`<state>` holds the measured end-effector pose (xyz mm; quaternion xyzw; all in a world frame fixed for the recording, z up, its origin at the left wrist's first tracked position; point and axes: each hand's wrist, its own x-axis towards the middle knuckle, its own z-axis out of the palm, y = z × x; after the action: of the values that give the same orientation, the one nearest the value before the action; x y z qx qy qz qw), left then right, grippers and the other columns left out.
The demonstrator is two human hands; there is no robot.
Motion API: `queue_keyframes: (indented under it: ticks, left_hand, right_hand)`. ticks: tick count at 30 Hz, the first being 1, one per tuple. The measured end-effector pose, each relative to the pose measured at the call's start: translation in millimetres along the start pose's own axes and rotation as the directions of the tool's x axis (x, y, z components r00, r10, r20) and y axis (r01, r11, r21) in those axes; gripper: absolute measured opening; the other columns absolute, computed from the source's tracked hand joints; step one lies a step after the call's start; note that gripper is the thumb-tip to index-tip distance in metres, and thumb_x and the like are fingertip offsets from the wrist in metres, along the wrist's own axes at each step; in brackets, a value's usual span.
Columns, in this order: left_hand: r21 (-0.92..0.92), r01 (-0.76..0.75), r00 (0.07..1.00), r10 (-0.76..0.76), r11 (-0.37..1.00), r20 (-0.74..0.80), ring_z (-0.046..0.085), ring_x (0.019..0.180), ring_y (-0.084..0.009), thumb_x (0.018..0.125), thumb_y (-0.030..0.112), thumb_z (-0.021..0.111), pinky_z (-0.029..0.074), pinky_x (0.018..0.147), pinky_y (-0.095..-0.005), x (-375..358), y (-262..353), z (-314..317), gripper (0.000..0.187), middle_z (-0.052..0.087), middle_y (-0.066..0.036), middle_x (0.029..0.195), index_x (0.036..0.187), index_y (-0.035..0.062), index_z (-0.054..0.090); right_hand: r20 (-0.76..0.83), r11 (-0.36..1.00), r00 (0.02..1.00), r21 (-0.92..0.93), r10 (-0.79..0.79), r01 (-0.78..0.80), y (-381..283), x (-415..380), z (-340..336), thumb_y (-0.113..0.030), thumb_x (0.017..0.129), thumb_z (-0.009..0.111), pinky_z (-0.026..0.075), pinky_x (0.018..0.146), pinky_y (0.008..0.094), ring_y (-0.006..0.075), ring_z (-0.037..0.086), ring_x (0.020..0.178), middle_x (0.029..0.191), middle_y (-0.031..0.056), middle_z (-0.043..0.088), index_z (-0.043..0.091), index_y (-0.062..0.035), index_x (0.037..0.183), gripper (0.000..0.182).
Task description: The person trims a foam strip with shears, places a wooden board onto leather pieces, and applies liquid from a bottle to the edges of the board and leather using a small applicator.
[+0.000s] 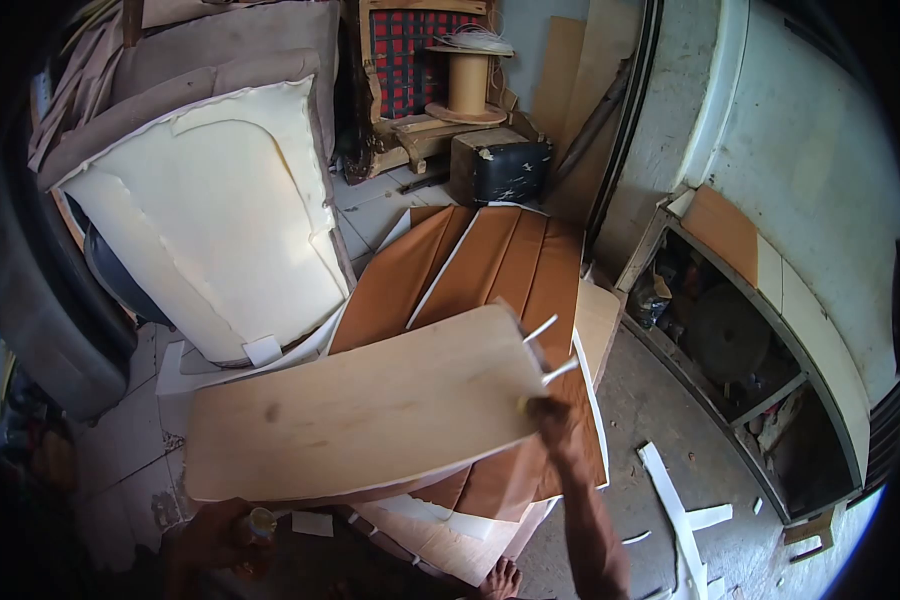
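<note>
A wide tan board (pixel 360 405) lies across the middle, slanting up to the right. My right hand (pixel 555 418) is closed at the board's right end, slightly blurred. A small yellowish tip (pixel 523 404) shows at its fingers, against the board; I cannot tell what kind of thing it is. White strips (pixel 560 370) stick out just behind that hand. Low on the left, in shadow, my left hand (pixel 210 533) is wrapped round a small jar (pixel 260 522) near the board's front corner. Under the board spreads a brown panel (pixel 510 265) with stitched lines and white edging.
A cream foam-covered backrest (pixel 215 210) leans at the left. Behind stand a spool (pixel 470 85) and a black padded block (pixel 500 168). White offcuts (pixel 675 515) litter the floor at right, before a metal-framed shelf (pixel 730 340). A bare foot (pixel 501 578) shows at the bottom.
</note>
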<state>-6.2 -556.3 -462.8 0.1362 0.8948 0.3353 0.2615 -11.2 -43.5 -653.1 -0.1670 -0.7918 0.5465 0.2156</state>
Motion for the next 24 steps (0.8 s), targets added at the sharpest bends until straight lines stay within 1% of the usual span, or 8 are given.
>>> queue_keyframes:
  ticks: [1, 2, 3, 5, 8, 11, 13, 24]
  left_hand:
    - [0.070, -0.162, 0.987, 0.161, 0.984, 0.019, 0.071, 0.094, -0.0224, 0.071, 0.031, 0.089, 0.055, 0.083, -0.0368, 3, -1, 3, 0.059, 0.072, -0.011, 0.098, 0.118, 0.0034, 0.064]
    - [0.068, -0.156, 0.988, 0.155, 0.985, 0.026, 0.071, 0.094, -0.0224, 0.071, 0.031, 0.089, 0.055, 0.083, -0.0368, 6, -4, 6, 0.059, 0.072, -0.011, 0.098, 0.118, 0.0034, 0.064]
    - [0.059, -0.191, 0.981, 0.189, 0.980, 0.039, 0.071, 0.094, -0.0239, 0.072, 0.030, 0.088, 0.055, 0.083, -0.0374, 11, -7, 10, 0.057, 0.072, -0.011, 0.100, 0.116, 0.0045, 0.064]
    - [0.053, -0.214, 0.975, 0.211, 0.975, 0.068, 0.071, 0.094, -0.0254, 0.072, 0.030, 0.088, 0.055, 0.084, -0.0381, 19, -13, 16, 0.055, 0.072, -0.011, 0.101, 0.115, 0.0056, 0.065]
    - [0.204, -0.211, 0.968, 0.175, 0.956, 0.179, 0.069, 0.094, -0.0293, 0.072, 0.031, 0.087, 0.054, 0.083, -0.0390, 30, -2, 12, 0.051, 0.070, -0.011, 0.101, 0.112, 0.0080, 0.066]
    - [0.210, -0.419, 0.897, 0.367, 0.883, 0.246, 0.068, 0.096, -0.0313, 0.075, 0.035, 0.085, 0.054, 0.084, -0.0394, 32, 16, 7, 0.048, 0.068, -0.011, 0.104, 0.110, 0.0089, 0.066]
    - [0.198, -0.354, 0.899, 0.273, 0.914, 0.343, 0.067, 0.098, -0.0302, 0.077, 0.037, 0.083, 0.053, 0.085, -0.0400, 34, 7, 6, 0.048, 0.066, -0.011, 0.107, 0.113, 0.0098, 0.067]
    - [0.171, -0.315, 0.891, 0.229, 0.933, 0.391, 0.068, 0.097, -0.0284, 0.080, 0.038, 0.082, 0.054, 0.084, -0.0385, 31, 2, 25, 0.050, 0.067, -0.011, 0.109, 0.120, 0.0116, 0.066]
  right_hand:
    - [0.068, 0.934, 0.980, 0.320, -0.189, 0.158, 2, -29, 16, -0.017, 0.096, 0.062, 0.048, 0.066, 0.0273, 0.0097, 0.059, 0.077, 0.083, 0.0024, 0.067, 0.069, -0.0003, 0.095, 0.019]
    - [0.033, 0.948, 0.963, 0.190, -0.268, 0.257, 10, -57, 37, -0.022, 0.095, 0.066, 0.053, 0.073, 0.0287, 0.0139, 0.065, 0.081, 0.091, 0.0076, 0.071, 0.071, 0.0004, 0.101, 0.023]
    - [0.178, 0.996, 0.983, -0.077, -0.033, 0.047, -9, -81, 50, -0.025, 0.095, 0.067, 0.055, 0.077, 0.0309, 0.0183, 0.069, 0.084, 0.097, 0.0110, 0.072, 0.071, 0.0014, 0.107, 0.029]
    - [0.311, 0.866, 0.834, 0.064, 0.456, -0.497, -81, -97, 63, -0.025, 0.096, 0.066, 0.054, 0.078, 0.0324, 0.0191, 0.070, 0.084, 0.089, 0.0131, 0.073, 0.071, 0.0025, 0.107, 0.030]
    - [0.284, 0.825, 0.862, 0.276, 0.419, -0.492, -78, -75, 72, -0.022, 0.096, 0.066, 0.054, 0.079, 0.0307, 0.0167, 0.070, 0.083, 0.092, 0.0100, 0.074, 0.071, 0.0018, 0.109, 0.027]
    - [0.394, 0.664, 0.866, 0.563, 0.309, -0.492, -56, -47, 63, -0.020, 0.096, 0.066, 0.055, 0.081, 0.0302, 0.0173, 0.069, 0.085, 0.104, 0.0090, 0.072, 0.071, 0.0008, 0.110, 0.026]
    - [0.103, 0.747, 0.973, 0.626, 0.206, -0.224, -8, -26, 72, -0.018, 0.095, 0.066, 0.055, 0.080, 0.0286, 0.0166, 0.068, 0.087, 0.114, 0.0088, 0.069, 0.068, -0.0001, 0.114, 0.026]
    - [0.535, 0.775, 0.783, 0.328, 0.319, -0.540, 19, 47, 80, -0.028, 0.098, 0.059, 0.051, 0.058, 0.0241, 0.0141, 0.069, 0.072, 0.096, 0.0066, 0.069, 0.061, -0.0012, 0.120, 0.034]
